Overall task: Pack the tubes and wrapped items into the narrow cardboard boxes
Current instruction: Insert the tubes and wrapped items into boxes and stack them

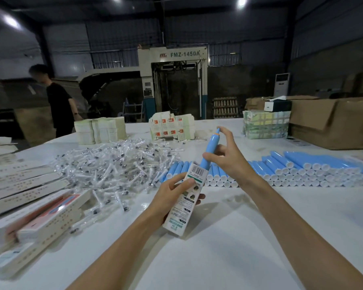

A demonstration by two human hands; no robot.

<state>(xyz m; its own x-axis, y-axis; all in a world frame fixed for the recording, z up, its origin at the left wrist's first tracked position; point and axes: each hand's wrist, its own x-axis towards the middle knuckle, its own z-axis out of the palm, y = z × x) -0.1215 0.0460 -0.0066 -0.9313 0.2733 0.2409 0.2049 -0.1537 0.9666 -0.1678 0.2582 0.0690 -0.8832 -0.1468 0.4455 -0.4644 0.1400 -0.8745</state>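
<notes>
Now the fingers [228, 132] of the right hand [233, 162] pinch 1 blue tube [210, 147], half inside the narrow box [184, 206] gripped by the left hand [170, 195]. Most work seems left: stacked tubes [302, 170] and wrapped items [113, 164] crowd mid-worktop, and closed boxes [29, 185] line its left edge.

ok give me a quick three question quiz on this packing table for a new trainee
1. Multiple choice: what does the left hand grip?
A) a narrow cardboard box
B) a roll of tape
C) a pair of scissors
2. True or false: the blue tube held by the right hand is already fully inside the box.
3. Fill in: on the table, the pile of clear-wrapped items lies to the ____ of the stacked blue tubes.
Key: 1 A; 2 false, most of it sticks out of the open top; 3 left.
</notes>
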